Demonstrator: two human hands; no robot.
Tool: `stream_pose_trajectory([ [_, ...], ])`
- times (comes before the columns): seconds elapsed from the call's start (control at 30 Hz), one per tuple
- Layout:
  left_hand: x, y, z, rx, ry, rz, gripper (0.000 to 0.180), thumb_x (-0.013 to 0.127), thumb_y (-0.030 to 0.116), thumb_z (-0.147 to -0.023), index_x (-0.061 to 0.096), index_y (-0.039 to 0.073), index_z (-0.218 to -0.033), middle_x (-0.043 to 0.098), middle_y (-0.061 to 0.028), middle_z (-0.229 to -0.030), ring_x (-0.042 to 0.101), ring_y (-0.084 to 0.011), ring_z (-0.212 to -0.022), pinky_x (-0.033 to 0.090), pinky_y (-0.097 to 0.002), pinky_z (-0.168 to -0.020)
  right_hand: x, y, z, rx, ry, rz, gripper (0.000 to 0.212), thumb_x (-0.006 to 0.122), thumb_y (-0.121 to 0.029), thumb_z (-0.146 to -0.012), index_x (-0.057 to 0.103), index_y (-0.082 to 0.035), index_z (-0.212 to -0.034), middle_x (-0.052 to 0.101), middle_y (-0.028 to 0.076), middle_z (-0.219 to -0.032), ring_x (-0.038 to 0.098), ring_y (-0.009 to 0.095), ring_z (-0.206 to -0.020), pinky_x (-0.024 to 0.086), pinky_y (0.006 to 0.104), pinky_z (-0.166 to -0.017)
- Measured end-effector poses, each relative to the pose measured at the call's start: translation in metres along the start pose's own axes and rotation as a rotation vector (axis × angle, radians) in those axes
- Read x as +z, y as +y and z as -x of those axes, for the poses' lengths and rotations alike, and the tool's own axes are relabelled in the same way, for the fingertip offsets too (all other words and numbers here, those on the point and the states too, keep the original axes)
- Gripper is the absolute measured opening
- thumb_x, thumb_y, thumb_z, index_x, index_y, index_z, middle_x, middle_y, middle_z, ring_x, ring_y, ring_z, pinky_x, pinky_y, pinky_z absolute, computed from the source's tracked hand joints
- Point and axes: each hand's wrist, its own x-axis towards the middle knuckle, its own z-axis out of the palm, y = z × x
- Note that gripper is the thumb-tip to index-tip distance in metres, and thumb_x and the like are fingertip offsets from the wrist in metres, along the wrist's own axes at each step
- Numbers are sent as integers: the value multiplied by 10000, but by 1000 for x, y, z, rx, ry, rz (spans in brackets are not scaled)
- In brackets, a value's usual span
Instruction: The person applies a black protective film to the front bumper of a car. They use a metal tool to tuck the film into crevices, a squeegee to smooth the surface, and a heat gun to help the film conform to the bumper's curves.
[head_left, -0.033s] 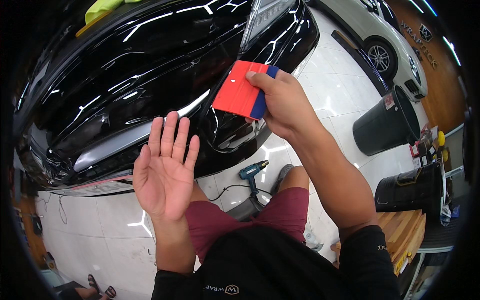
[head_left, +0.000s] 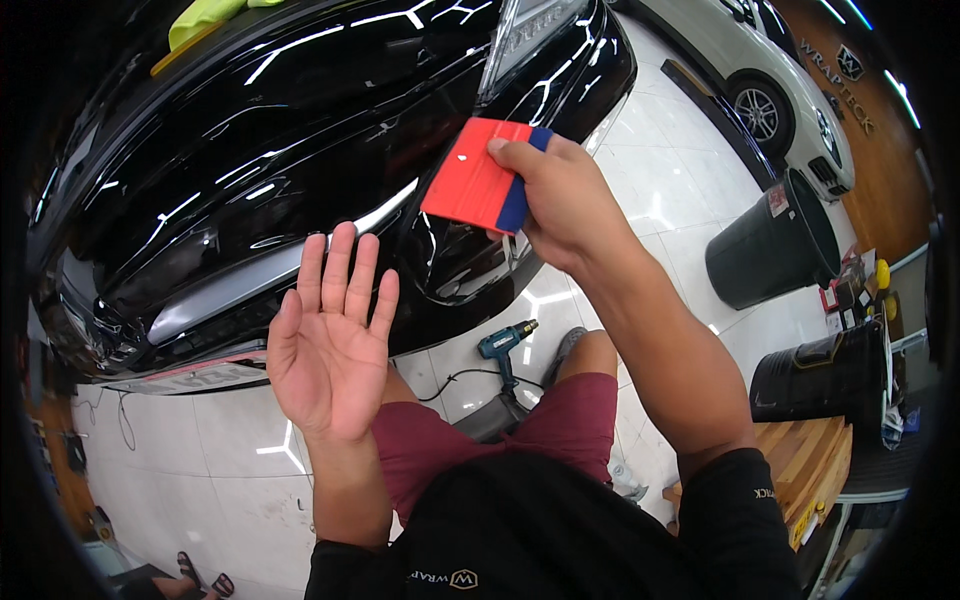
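Note:
Palm up and fingers stretched apart, my left hand point(head_left: 334, 350) is empty in front of the black car's bumper. My right hand point(head_left: 560, 195) grips a red squeegee point(head_left: 468, 180) with a dark blue strip along one edge. The thumb lies on its upper face; the other fingers are mostly hidden beneath. The squeegee is in front of the glossy black car point(head_left: 330, 130), near its corner below the lamp; whether it touches the body I cannot tell. A teal heat gun point(head_left: 500, 343) with a black cord is between my knees.
A dark grey bin point(head_left: 770, 240) stands on the white tiled floor at the right, near a black drum point(head_left: 815, 375) and a wooden block point(head_left: 800, 465). A light-coloured car point(head_left: 740, 70) is farther back. A yellow-green cloth point(head_left: 200, 22) lies on the black car. Someone's sandalled feet point(head_left: 205, 575) show at lower left.
My right hand and the squeegee have shifted very slightly left and up. My left hand stays in place.

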Motion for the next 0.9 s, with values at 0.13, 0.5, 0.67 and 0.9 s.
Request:
stream_pose_trajectory([
  [0.13, -5, -4, -2, 18, -3, 8, 559, 422, 214, -1041, 273, 10, -1540, 191, -187, -1643, 128, -324, -1538, 129, -532, -1240, -1, -3, -5, -8, 5, 66, 240, 556, -114, -946, 577, 95, -1062, 670, 165, -882, 691, 238, -675, 559, 366, -515],
  [0.5, 6, -3, 10, 103, 106, -503, 489, 482, 152, -1023, 377, -41, -1461, 468, -220, -1470, 448, -345, -1384, 370, -453, -1156, -24, -6, 29, -22, 21, -52, 285, 591, -111, -957, 565, 84, -1164, 679, 148, -1044, 714, 208, -877, 605, 339, -753],
  [0.67, 38, 9, -10, 942, -287, -2324, 417, 718, 84, -889, 604, 36, -1287, 599, -165, -1304, 543, -308, -1257, 398, -413, -1078, -25, 14, 15, -120, -53, 88, 304, 617, -120, -919, 578, 91, -1134, 684, 158, -992, 701, 195, -874, 586, 324, -773],
  [0.9, 67, -1, -101, 1039, -707, -3030, 614, 751, 357, -839, 557, 146, -1382, 429, -128, -1506, 348, -342, -1425, 224, -530, -1171, -9, 19, -16, -228, 15, 193, 271, 601, -127, -884, 601, 126, -980, 671, 202, -837, 687, 257, -582, 559, 359, -438],
])
